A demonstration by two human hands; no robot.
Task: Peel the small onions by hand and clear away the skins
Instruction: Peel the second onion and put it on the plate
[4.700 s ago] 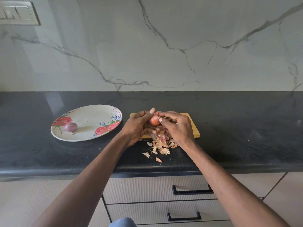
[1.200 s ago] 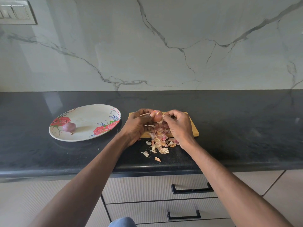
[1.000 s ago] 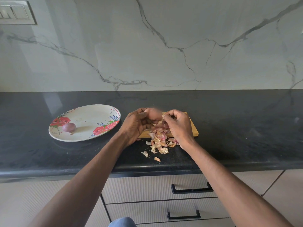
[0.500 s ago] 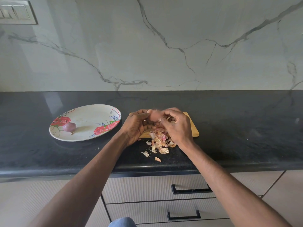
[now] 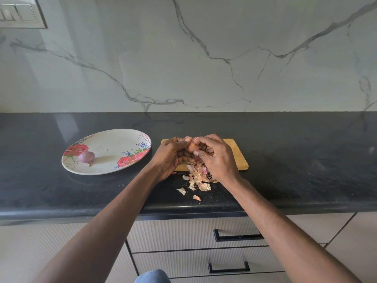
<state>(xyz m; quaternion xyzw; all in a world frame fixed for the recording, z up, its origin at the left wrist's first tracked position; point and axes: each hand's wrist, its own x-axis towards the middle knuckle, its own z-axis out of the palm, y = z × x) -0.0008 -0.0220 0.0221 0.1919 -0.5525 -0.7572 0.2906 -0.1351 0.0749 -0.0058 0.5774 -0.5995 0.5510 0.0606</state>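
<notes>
At frame centre, over the wooden board (image 5: 237, 158), left hand (image 5: 169, 158) cups the small onion (image 5: 191, 147) & right hand (image 5: 216, 158) pinches its skin, prob. so peelings drop onto the skins pile (image 5: 199, 178) below; peeled onion (image 5: 87, 157) waits on plate (image 5: 114, 144), left.

Onion (image 5: 191, 147) mostly hidden between left hand (image 5: 170, 158) and right hand (image 5: 216, 158); only a small orange patch shows, so how far it is peeled cannot be told. Cutting board (image 5: 237, 154): left and middle parts covered by both hands. Skins (image 5: 199, 179) nearest the board lie partly under the right hand. Wall switch plate (image 5: 22, 13) cut off by the frame's top-left edge.
</notes>
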